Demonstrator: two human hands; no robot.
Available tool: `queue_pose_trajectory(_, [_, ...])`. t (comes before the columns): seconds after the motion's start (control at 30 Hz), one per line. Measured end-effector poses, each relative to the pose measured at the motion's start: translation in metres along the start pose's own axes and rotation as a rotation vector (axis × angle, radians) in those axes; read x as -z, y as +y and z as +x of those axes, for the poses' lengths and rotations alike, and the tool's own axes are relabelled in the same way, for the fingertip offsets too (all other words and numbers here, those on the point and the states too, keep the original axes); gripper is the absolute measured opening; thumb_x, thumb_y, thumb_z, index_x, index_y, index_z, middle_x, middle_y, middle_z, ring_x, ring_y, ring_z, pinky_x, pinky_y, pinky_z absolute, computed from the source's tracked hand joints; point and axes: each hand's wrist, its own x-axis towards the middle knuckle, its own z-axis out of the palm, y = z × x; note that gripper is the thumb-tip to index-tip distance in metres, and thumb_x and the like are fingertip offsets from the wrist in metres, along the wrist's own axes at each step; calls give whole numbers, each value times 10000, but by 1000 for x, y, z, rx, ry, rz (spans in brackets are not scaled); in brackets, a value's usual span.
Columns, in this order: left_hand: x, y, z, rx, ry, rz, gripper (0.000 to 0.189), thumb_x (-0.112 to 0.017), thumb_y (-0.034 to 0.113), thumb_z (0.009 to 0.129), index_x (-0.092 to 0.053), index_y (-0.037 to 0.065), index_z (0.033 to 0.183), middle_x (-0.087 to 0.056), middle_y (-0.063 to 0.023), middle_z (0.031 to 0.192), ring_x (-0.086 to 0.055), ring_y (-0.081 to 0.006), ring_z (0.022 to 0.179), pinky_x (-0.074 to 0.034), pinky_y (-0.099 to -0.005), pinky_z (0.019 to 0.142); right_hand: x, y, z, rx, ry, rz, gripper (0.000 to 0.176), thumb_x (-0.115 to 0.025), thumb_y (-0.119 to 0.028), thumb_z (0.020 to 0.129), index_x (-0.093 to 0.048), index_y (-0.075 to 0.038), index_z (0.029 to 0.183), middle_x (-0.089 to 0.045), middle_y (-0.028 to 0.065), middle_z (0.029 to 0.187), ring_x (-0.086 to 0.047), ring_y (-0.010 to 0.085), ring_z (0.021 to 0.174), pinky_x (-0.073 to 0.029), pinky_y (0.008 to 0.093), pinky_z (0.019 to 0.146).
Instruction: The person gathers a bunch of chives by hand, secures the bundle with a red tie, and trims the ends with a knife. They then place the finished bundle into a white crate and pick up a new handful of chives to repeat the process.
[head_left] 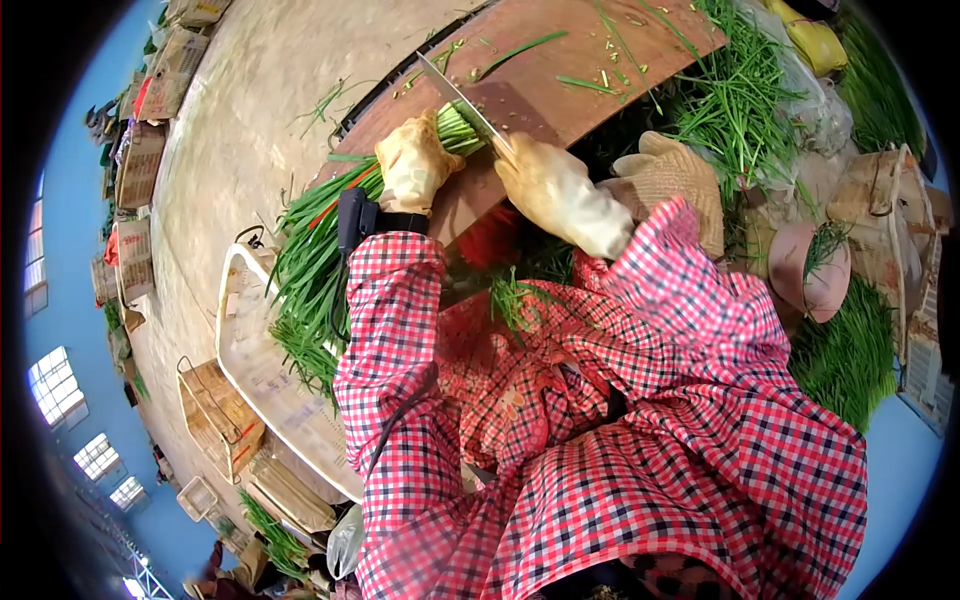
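My left hand (pixel 414 168), in a pale stained glove, is closed round a thick bunch of long green chives (pixel 318 250). A red band shows along the bunch. The pale stem ends stick out to the right of my fist, over a reddish-brown board (pixel 590 52). My right hand (pixel 565 195), also gloved, grips a knife (pixel 455 98) by its handle. Its long blade slants up and left across the board, right beside the stem ends. Cut scraps and loose green blades lie on the board beyond the knife.
A beige knitted glove (pixel 680 180) is just right of my right hand. Loose greens (pixel 735 110) are heaped at the board's right, near a pink round container (pixel 808 270). A white-rimmed basket (pixel 285 395) stands at left, and a wooden crate (pixel 222 415) beyond it on the concrete floor (pixel 260 110).
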Motion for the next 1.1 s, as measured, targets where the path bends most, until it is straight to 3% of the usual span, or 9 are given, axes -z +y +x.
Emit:
queue_pose_trajectory(0.03, [-1, -1, -1, -31, 49, 10, 568, -852, 336, 595, -642, 100, 1066, -699, -119, 961, -675, -297, 918, -524, -410, 762, 0, 7, -18, 451, 154, -684, 199, -545, -192, 866, -685, -60, 918, -655, 51, 861, -585, 209, 866, -430, 323, 793])
queue_pose_trajectory(0.13, [-1, 1, -1, -19, 26, 57, 555, -851, 357, 590, -646, 99, 1036, -702, -109, 928, -686, -275, 874, -530, -398, 717, -1, 15, -23, 697, 146, -996, 197, -530, -185, 859, -677, -62, 905, -628, 47, 847, -555, 204, 842, -420, 314, 764])
queue_pose_trajectory(0.27, [2, 2, -3, -21, 20, 30, 547, -843, 361, 603, -648, 105, 1046, -703, -108, 910, -686, -267, 873, -533, -395, 731, -8, 10, -16, 602, -2, -931, 259, -500, -198, 874, -641, -35, 1019, -643, 150, 1080, -553, 271, 1116, -405, 379, 945])
queue_pose_trajectory(0.37, [8, 4, 0, -1, -37, -16, 534, -843, 342, 609, -652, 110, 1051, -708, -118, 906, -682, -284, 893, -529, -396, 760, 3, -6, 0, 37, -72, -81, 215, -515, -201, 892, -623, -46, 996, -660, 150, 982, -621, 265, 973, -480, 345, 816])
queue_pose_trajectory(0.53, [9, 6, -1, 20, -25, -28, 520, -839, 326, 608, -658, 111, 1045, -709, -127, 920, -679, -299, 908, -524, -403, 779, -50, 24, 57, 559, 420, -439, 164, -542, -213, 927, -554, -50, 942, -630, 140, 729, -625, 342, 629, -504, 407, 542])
queue_pose_trajectory(0.67, [12, 6, -1, 20, -27, -34, 519, -836, 321, 601, -662, 100, 1037, -707, -136, 921, -679, -304, 911, -522, -406, 783, -18, 16, 12, 290, 185, -525, 255, -487, -228, 958, -688, -71, 968, -654, 58, 896, -628, 204, 858, -496, 321, 731])
queue_pose_trajectory(0.9, [12, 6, 0, 59, -68, -24, 526, -839, 322, 596, -662, 91, 1035, -704, -146, 931, -678, -312, 906, -522, -409, 783, -21, 27, -5, 579, 329, -756, 240, -465, -188, 916, -653, -49, 970, -658, 88, 909, -590, 239, 826, -467, 309, 745])
queue_pose_trajectory(1.07, [8, 8, -1, 39, -37, -11, 531, -827, 329, 613, -650, 78, 1047, -702, -139, 916, -679, -310, 896, -530, -406, 772, -27, 8, 18, 665, 69, -1101, 213, -469, -217, 911, -616, -73, 856, -637, 117, 952, -606, 233, 985, -464, 279, 763])
queue_pose_trajectory(1.1, [5, 8, -2, 44, -49, 7, 526, -826, 326, 615, -649, 75, 1043, -702, -138, 912, -679, -308, 897, -531, -402, 769, -26, 3, 18, 418, -14, -758, 208, -476, -222, 910, -613, -74, 860, -637, 117, 949, -616, 225, 945, -483, 289, 720])
